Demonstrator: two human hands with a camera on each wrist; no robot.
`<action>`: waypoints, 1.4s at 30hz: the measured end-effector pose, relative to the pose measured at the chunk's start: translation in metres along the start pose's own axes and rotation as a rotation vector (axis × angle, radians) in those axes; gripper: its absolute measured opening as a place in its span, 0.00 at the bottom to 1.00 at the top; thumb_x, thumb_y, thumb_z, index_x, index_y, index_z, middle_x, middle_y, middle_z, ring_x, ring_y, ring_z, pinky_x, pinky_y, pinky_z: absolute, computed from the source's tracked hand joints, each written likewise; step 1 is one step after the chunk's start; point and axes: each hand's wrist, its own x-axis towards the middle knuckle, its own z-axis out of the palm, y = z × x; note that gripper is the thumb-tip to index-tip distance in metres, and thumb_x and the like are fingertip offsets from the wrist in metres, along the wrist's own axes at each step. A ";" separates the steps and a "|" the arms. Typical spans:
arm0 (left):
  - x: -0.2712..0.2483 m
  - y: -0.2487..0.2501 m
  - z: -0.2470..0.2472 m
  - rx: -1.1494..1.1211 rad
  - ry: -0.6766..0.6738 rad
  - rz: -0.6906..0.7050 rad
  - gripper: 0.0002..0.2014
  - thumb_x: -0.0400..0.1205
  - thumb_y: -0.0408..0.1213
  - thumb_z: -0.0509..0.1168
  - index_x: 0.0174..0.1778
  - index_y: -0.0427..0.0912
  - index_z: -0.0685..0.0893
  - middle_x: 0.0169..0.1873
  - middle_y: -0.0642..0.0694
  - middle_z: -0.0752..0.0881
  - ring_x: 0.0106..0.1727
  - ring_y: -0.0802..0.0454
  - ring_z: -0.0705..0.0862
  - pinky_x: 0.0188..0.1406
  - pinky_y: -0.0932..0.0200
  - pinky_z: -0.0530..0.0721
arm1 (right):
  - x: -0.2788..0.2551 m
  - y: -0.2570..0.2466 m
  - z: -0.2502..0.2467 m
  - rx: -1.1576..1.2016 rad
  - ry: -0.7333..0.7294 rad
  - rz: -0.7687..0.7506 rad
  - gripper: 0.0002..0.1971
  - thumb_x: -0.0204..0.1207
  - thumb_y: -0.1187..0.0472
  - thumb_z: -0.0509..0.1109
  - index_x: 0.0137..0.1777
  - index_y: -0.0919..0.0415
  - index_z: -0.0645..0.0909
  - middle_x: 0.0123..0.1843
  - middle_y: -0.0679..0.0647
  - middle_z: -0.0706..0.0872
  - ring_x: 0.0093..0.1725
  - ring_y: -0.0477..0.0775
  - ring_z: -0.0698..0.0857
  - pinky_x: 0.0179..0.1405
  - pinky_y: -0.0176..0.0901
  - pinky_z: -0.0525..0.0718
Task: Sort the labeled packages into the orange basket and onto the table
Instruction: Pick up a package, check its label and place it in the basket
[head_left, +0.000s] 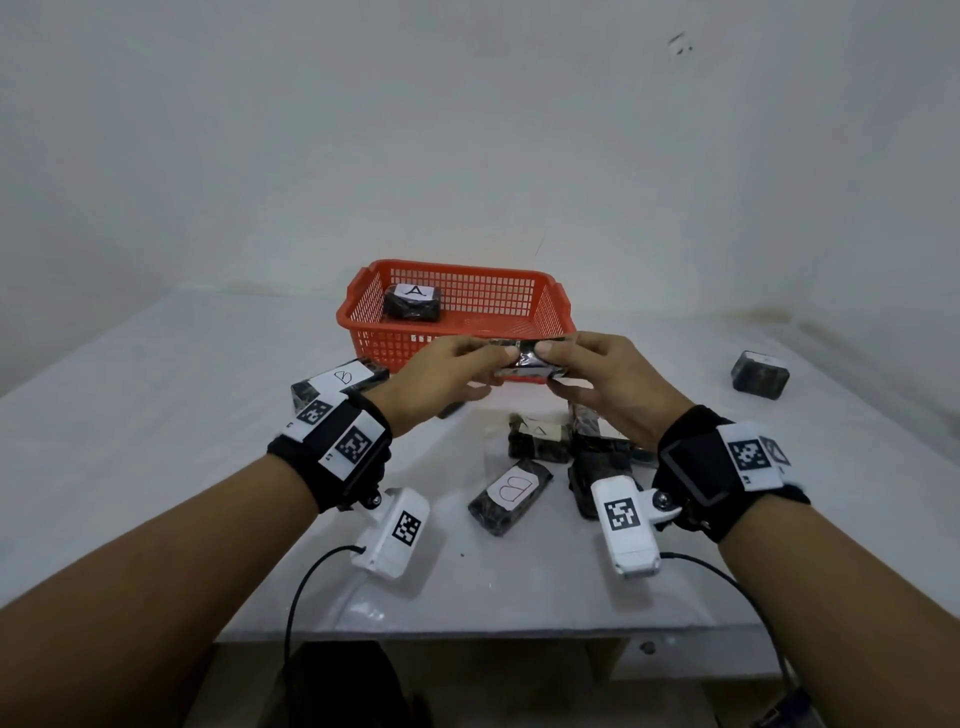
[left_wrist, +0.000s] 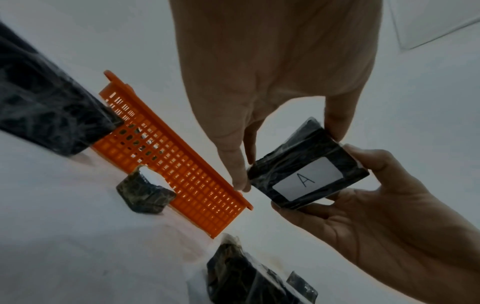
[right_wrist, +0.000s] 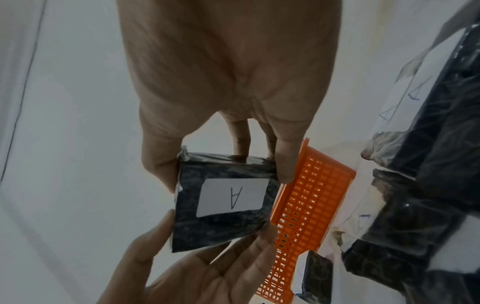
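Observation:
Both hands hold one dark wrapped package (head_left: 524, 359) in the air just in front of the orange basket (head_left: 457, 268). My left hand (head_left: 493, 371) pinches its left end and my right hand (head_left: 553, 366) pinches its right end. Its white label marked A (left_wrist: 306, 179) faces down, readable in both wrist views (right_wrist: 232, 198). Another package labelled A (head_left: 413, 304) lies inside the basket at its left. On the white table (head_left: 156, 441) lie a B package (head_left: 343, 382) by my left wrist, a second B package (head_left: 511, 491) and an A package (head_left: 540, 439).
A dark package (head_left: 759, 374) sits alone at the far right of the table. More dark packages (head_left: 597, 467) are piled under my right wrist. Cables run from the wrist cameras over the table's front edge. A white wall stands behind the basket.

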 end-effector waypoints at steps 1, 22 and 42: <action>0.000 -0.001 -0.001 -0.020 0.022 0.011 0.17 0.84 0.54 0.71 0.59 0.44 0.89 0.60 0.31 0.88 0.58 0.40 0.86 0.63 0.43 0.83 | 0.000 0.000 0.001 0.006 -0.020 0.009 0.27 0.73 0.53 0.82 0.65 0.71 0.86 0.58 0.61 0.88 0.60 0.54 0.85 0.71 0.52 0.84; -0.006 -0.001 -0.004 -0.026 -0.041 0.084 0.17 0.76 0.52 0.78 0.60 0.55 0.91 0.61 0.37 0.91 0.62 0.31 0.88 0.66 0.36 0.84 | 0.002 0.002 0.000 0.040 -0.036 -0.031 0.35 0.63 0.54 0.81 0.69 0.71 0.83 0.62 0.63 0.89 0.58 0.53 0.90 0.65 0.47 0.88; 0.001 0.000 -0.007 -0.024 -0.010 0.028 0.17 0.73 0.51 0.80 0.55 0.49 0.92 0.56 0.37 0.92 0.59 0.39 0.90 0.74 0.32 0.82 | 0.000 0.008 -0.005 0.074 -0.104 0.017 0.20 0.71 0.58 0.77 0.63 0.61 0.86 0.60 0.59 0.87 0.62 0.52 0.87 0.71 0.50 0.84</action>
